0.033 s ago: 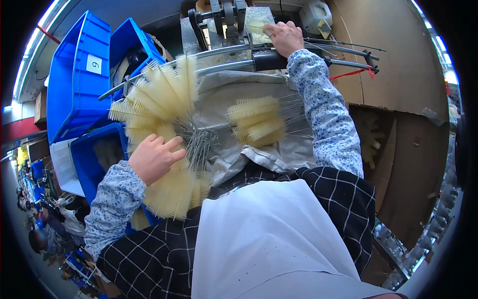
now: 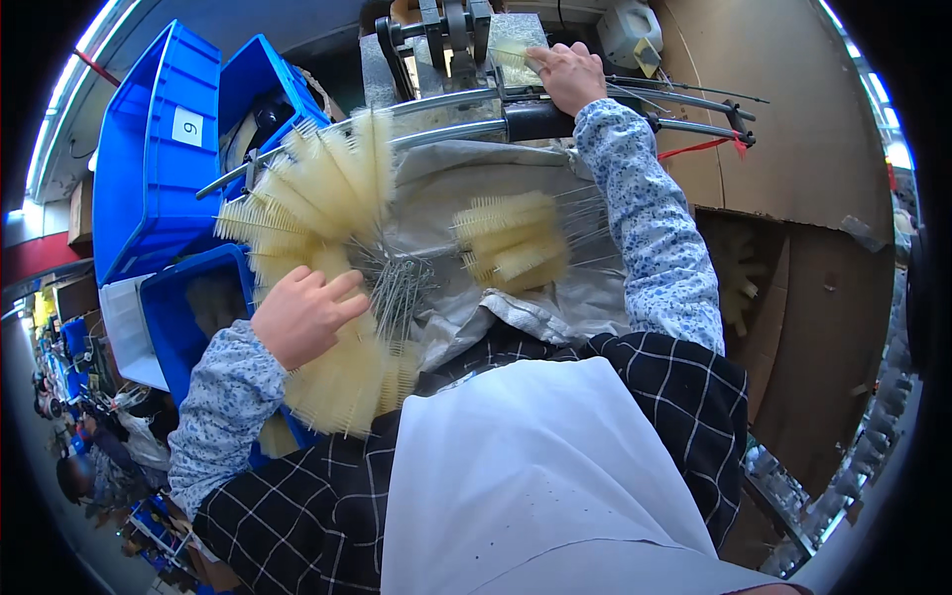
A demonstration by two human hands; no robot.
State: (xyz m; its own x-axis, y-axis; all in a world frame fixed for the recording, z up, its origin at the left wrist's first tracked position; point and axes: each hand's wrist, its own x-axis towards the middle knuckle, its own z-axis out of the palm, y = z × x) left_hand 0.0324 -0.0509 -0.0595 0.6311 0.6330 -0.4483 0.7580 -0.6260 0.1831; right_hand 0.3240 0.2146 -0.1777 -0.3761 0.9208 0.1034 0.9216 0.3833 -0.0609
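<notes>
My right hand [image 2: 572,77] is closed around a pale bristle brush [image 2: 513,54] at the metal machine [image 2: 436,69]; its bristled end shows left of my fingers. My left hand [image 2: 309,317] hovers over or rests on a large fan of cream-coloured bristle brushes [image 2: 332,392], fingers bent and slightly apart, with nothing plainly held in them. The twisted wire stems [image 2: 402,288] of these brushes bunch together to the right of that hand. Between my arms, a smaller pile of brushes [image 2: 511,238] lies on a whitish cloth [image 2: 441,174], its wires pointing right toward my right sleeve.
Metal rods [image 2: 451,102] cross in front of the machine. Blue bins [image 2: 164,159] stand at the left, beside a lower blue bin [image 2: 203,297]. Cardboard [image 2: 793,119] walls the right side, and a white jug [image 2: 627,32] sits at the back. Another person [image 2: 94,466] is far left.
My left hand has shifted very slightly left over the brushes. My right hand and the brush it holds look unmoved.
</notes>
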